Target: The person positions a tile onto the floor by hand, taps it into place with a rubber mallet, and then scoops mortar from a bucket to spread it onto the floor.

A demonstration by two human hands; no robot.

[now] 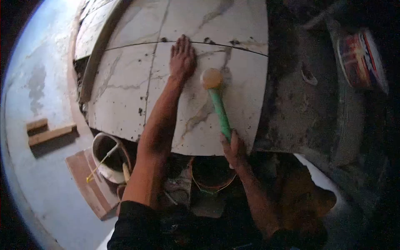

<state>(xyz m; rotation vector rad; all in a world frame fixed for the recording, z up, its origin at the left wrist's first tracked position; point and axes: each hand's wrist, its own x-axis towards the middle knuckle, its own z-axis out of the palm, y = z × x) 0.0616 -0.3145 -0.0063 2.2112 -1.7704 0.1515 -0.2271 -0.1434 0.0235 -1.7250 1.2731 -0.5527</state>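
Observation:
My left hand (182, 59) lies flat on a pale veined tile (241, 108), fingers spread slightly near the joint with the tile behind. Wrapped round the green handle of a mallet (219, 109) is my right hand (234, 148), at the tile's near edge. The mallet's round, pale yellowish head is over the middle of the same tile, to the right of my left hand; whether it touches the surface I cannot tell. Dark specks and small clumps lie along the tile joints.
A white bucket (98, 152) with a stick-like tool stands at the lower left beside a brown board (86, 183). Wood pieces (52, 134) lie further left. A dark bucket (212, 173) is below the tile edge. A printed bucket (361, 60) is at the upper right.

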